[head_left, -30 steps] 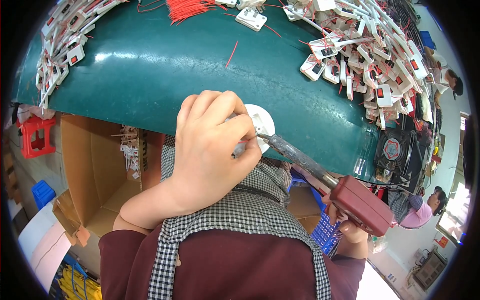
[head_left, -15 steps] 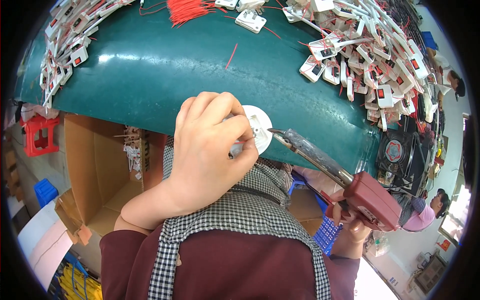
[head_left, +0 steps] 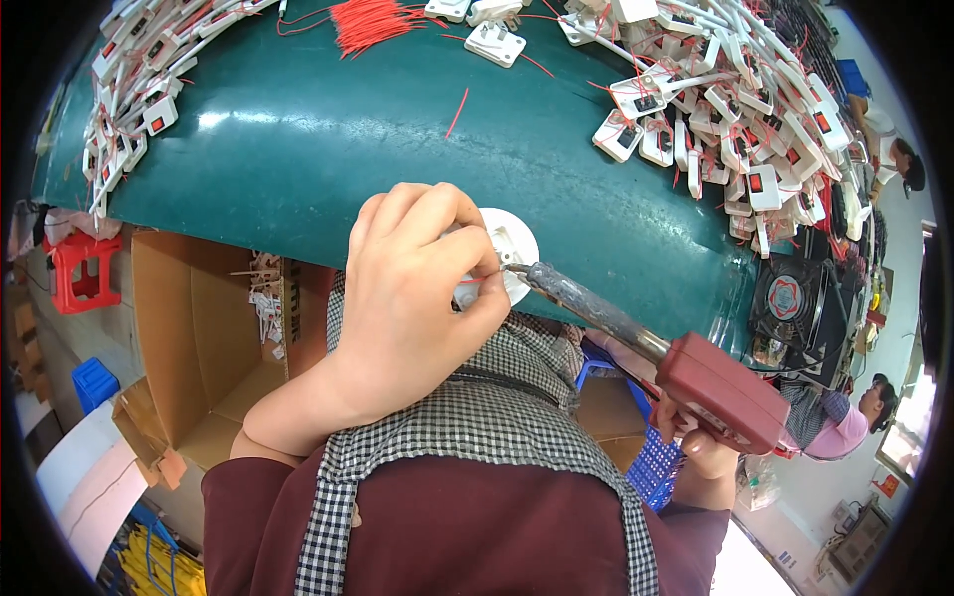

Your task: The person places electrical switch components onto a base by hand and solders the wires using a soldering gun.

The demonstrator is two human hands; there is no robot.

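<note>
While the left hand [head_left: 407, 298] curls its fingers shut on a white round part [head_left: 507, 248] at the green counter [head_left: 328, 149] edge, steadying it; the right hand [head_left: 711, 452] grips a soldering iron [head_left: 646, 343], tip touching it

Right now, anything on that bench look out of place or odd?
One stray red wire offcut lies alone on the bare green tabletop, apart from the red wire bundle at the far edge. Otherwise nothing stands out: the white switch parts are heaped loosely, but none looks damaged.
</note>
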